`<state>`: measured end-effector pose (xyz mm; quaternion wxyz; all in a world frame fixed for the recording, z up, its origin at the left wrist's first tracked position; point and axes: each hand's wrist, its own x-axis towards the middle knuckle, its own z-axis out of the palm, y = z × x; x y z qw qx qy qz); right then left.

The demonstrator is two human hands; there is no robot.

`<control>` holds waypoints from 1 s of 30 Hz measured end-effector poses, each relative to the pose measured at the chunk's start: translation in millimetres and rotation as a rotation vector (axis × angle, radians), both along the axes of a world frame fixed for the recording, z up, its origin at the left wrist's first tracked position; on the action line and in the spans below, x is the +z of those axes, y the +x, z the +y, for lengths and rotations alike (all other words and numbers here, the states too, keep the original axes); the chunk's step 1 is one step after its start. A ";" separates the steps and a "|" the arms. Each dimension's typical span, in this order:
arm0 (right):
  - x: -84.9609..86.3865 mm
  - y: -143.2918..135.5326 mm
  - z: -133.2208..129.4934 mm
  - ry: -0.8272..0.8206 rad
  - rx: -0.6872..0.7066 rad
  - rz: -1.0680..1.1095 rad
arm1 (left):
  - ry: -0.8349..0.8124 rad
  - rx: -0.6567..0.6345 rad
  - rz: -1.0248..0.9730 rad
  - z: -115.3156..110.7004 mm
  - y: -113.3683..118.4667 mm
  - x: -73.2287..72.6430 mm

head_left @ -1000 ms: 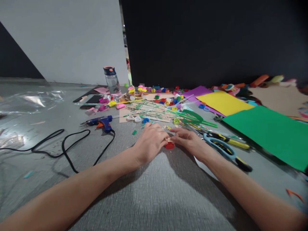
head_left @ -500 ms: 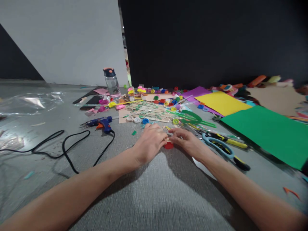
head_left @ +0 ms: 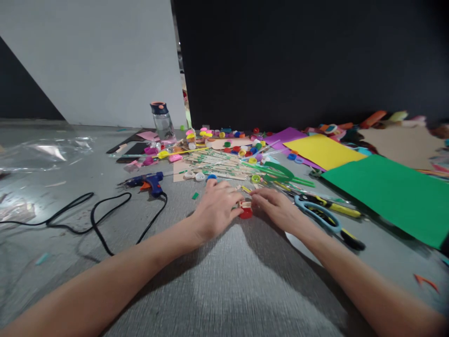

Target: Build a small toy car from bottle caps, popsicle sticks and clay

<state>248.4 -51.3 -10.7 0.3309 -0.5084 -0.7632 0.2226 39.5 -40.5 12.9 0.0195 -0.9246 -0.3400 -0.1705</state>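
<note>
Left hand (head_left: 215,210): thumb and fingers clamped at the left side of a small red plastic piece (head_left: 246,214), tips partly hidden. Right hand (head_left: 275,210): thumb and index bunched close together at the right end of the short pale wooden pieces (head_left: 246,204) on top of the red one. Can't tell if that's a real grip or just a light touch.

Location: red piece sits low on the grey tabletop (head_left: 224,290), between the two hands, wood along its top.

Handling, my read: very light, so a small nudge shifts the lot. Plastic looks stiff and smooth, could slip under a dry fingertip. Wood looks rigid but thin; the weak spot is wherever it meets the plastic. Can't see whether it's bonded there. Best hold: thumb and index low on the red sides, steadied against the table. Pinching the wood alone risks peeling or skewing it. Other hand should touch the wood ends only, light pressure.

Further out: blue plastic cap (head_left: 211,177) just beyond the left fingers, light-blue-handled scissors (head_left: 337,228) to the right of the right hand, dark blue glue gun (head_left: 153,181) well off to the left, pile of printed wooden sticks (head_left: 217,161) beyond both hands.
</note>
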 end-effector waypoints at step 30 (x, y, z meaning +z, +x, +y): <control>-15.4 3.1 -3.7 0.418 0.039 -0.090 | -0.077 0.026 0.032 -1.5 0.4 2.8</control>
